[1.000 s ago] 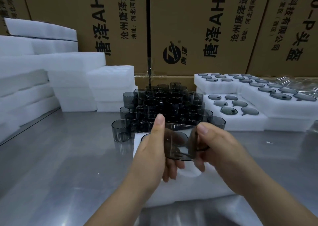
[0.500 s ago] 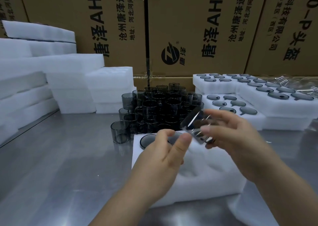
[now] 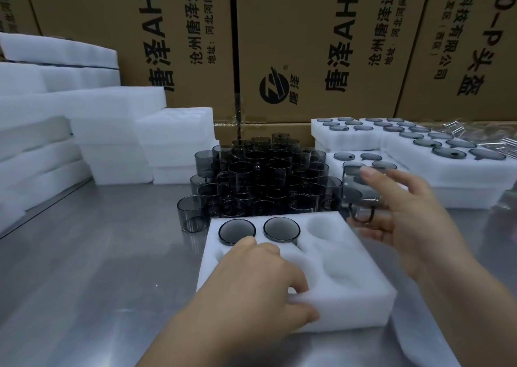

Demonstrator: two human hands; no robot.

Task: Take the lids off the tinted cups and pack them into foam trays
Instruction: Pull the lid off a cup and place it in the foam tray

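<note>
My right hand (image 3: 402, 215) holds a clear tinted cup (image 3: 361, 190) upside down in the air, above the right back corner of the white foam tray (image 3: 344, 282). The cup's dark handle (image 3: 363, 215) shows between my fingers. Two tinted cups (image 3: 237, 231) (image 3: 281, 228) sit in the tray's back pockets; the other pockets are bare. My left hand (image 3: 260, 288) rests on the tray's front left part, thumb at the front edge. A cluster of several tinted cups (image 3: 260, 179) stands on the steel table behind the tray.
Filled foam trays (image 3: 425, 154) with tinted cups lie at the right back. Stacks of bare foam trays (image 3: 84, 131) fill the left side. Cardboard boxes (image 3: 307, 45) form a wall behind. Crinkled clear plastic (image 3: 481, 134) lies at the far right. The steel table (image 3: 98, 254) is bare at the left front.
My left hand let go of the cup and dropped onto the tray's front left. My right hand carried the cup up and to the right and turned it upside down.
</note>
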